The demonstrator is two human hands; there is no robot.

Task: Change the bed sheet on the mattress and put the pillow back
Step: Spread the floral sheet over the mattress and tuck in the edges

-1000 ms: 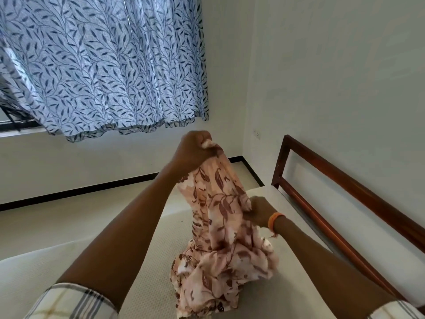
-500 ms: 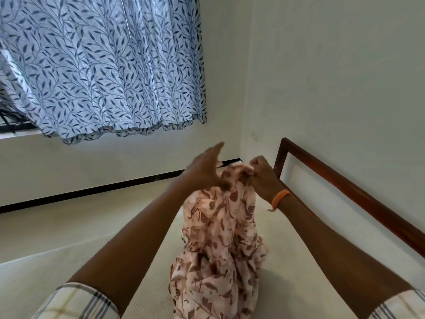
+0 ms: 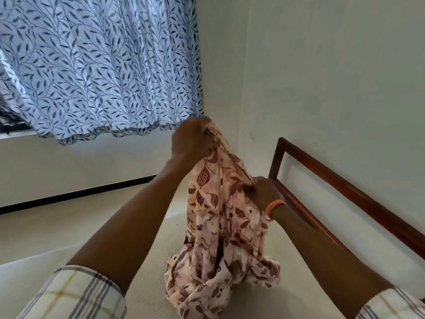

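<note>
- Bed sheet (image 3: 220, 226): peach fabric with a brown leaf print, bunched. Its upper part hangs between my two hands; its lower folds rest in a heap on the bare mattress (image 3: 147, 268).
- Left hand (image 3: 192, 140): raised high, fingers curled tight around the top of the sheet.
- Right hand (image 3: 264, 194): lower and to the right, close to the wooden bed frame (image 3: 345, 192), pinching a fold of the same sheet. An orange band sits on that wrist.
- Hands are apart, with a taut run of cloth between them.
- Step in hand, as I judge it: finding an edge or corner so the sheet can be opened out.
- Recommended method: I keep the upper grip fixed and run the lower hand along the hem until a corner is found. Gripping mid-panel only tightens the bundle.
- Next requirement: I spread the arms wide and lift the heap clear of the mattress before casting the sheet flat.
- Risk: the sheet may snag on the frame rail beside the right hand.
- Pillow: not in view.
- Surroundings: a blue leaf-print curtain (image 3: 101, 65) hangs ahead.
</note>
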